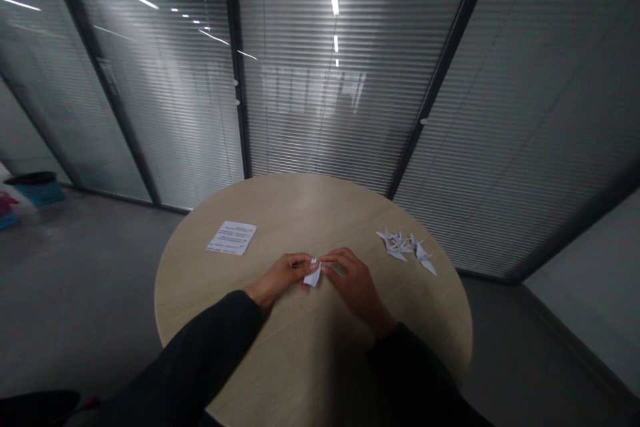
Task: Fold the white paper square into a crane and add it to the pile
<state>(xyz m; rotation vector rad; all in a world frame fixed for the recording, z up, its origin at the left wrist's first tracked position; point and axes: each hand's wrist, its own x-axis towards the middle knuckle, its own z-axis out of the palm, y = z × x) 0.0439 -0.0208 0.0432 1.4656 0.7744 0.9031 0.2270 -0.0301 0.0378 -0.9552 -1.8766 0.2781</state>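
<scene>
A small piece of folded white paper sits between my hands near the middle of the round wooden table. My left hand pinches it from the left, and my right hand holds it from the right with its fingertips. To the right lies a loose pile of several white origami cranes. A printed white sheet lies flat to the left, beyond my left hand. My fingers hide part of the folded piece.
The round table stands in a corner formed by glass partitions with slatted blinds. Grey floor surrounds the table. A blue container with a dark top stands at the far left by the wall.
</scene>
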